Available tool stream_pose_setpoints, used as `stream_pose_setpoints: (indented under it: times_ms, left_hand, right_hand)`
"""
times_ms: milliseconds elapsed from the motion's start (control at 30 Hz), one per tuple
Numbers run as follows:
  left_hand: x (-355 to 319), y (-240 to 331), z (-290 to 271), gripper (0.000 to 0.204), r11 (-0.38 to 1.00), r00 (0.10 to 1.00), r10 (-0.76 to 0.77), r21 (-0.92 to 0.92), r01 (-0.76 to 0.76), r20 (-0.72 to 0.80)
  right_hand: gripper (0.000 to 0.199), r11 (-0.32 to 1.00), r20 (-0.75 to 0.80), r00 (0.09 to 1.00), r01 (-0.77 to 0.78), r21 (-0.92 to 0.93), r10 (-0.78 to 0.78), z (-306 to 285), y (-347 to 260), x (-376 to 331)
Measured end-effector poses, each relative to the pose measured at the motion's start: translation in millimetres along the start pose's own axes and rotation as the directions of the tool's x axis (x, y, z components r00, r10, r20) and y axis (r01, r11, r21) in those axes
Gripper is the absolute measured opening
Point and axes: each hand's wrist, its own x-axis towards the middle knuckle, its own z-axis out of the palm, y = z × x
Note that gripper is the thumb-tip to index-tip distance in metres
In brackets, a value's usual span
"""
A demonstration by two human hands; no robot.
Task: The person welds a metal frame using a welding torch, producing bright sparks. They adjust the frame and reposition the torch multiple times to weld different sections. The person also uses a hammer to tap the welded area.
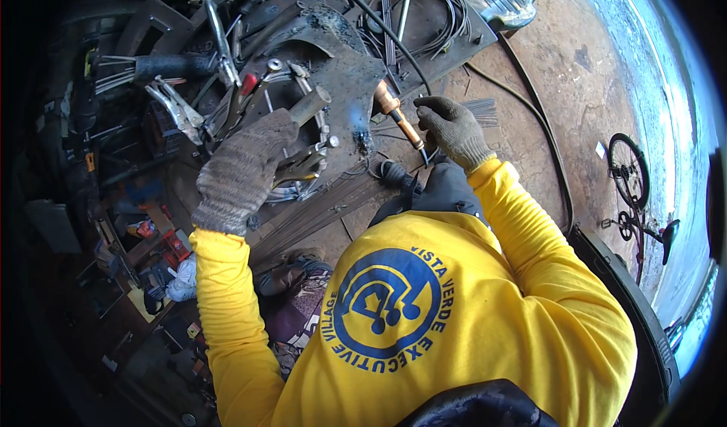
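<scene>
Gripping hammer handle [309,105] w/ L hand [246,166] | R hand [452,130] fingers closed on electrode holder [399,118] | over metal plate [344,71]

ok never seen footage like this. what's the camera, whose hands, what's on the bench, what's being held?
There is one picture, taken by a wide fisheye camera worn on a person's head and looking down, so straight edges bend near the rim. No machine is involved: the yellow sleeves entering from below belong to the wearer, and both hands wear knit work gloves.

The left hand grips a handle with a wooden end, likely a hammer, though its head is hidden. The right hand holds an orange-handled welding electrode holder, with a black cable running away from it.

Between the hands lies a dark, scorched metal plate. Around it are locking pliers, loose welding rods and a coil of wire. A bicycle stands on the ground to the right.
</scene>
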Motion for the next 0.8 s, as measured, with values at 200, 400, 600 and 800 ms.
stream_pose_setpoints:
  times_ms: [200,400,600,800]
  left_hand:
    - [6,4,-3,0.045,0.999,0.999,-0.029,-0.044,0.031,0.041]
    - [11,17,-13,0.044,0.999,0.997,-0.039,0.025,0.037,0.069]
    - [12,17,-14,0.040,0.995,0.993,-0.096,0.047,0.093,0.066]
    - [8,15,-8,0.037,0.983,0.979,-0.184,0.025,0.183,0.084]
  right_hand:
    - [0.040,0.987,-0.051,0.989,-0.145,-0.068,0.142,-30,51,26]
    - [0.040,0.981,-0.027,0.984,-0.179,-0.069,0.177,-49,61,53]
    - [0.040,0.985,0.057,0.986,-0.155,-0.069,0.159,-40,34,65]
    - [0.039,0.993,0.150,0.982,-0.112,-0.029,0.116,-17,25,73]
